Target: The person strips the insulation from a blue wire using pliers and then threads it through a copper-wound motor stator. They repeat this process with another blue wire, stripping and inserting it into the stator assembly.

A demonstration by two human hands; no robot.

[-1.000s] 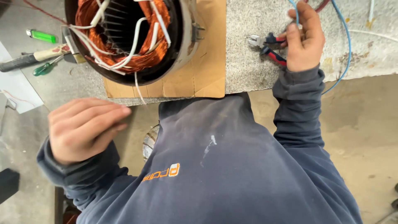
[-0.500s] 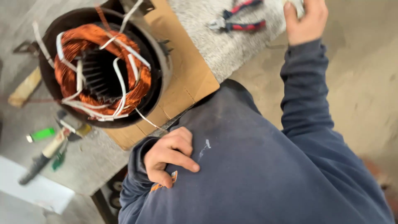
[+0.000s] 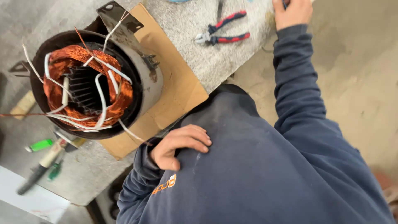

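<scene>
One motor housing (image 3: 95,79) wound with copper wire lies on a brown cardboard sheet (image 3: 182,89) at the counter's (image 3: 232,54) near edge, its open end facing up toward the camera. One pair of red-handled pliers (image 3: 222,33) lies near the far edge, handles pointing right. The left hand (image 3: 180,145) rests with loosely curled, empty fingers on the blue sweatshirt (image 3: 257,174); the right hand (image 3: 292,12) closes on something blue at the far edge, though I cannot tell what.

1. Left hand (image 3: 180,145) rests curled against the blue sweatshirt (image 3: 265,174).
2. Right hand (image 3: 292,12) reaches over the worktop (image 3: 199,54), near pliers (image 3: 224,33).
3. Copper-wound stator (image 3: 89,83) sits on cardboard (image 3: 178,91).
</scene>
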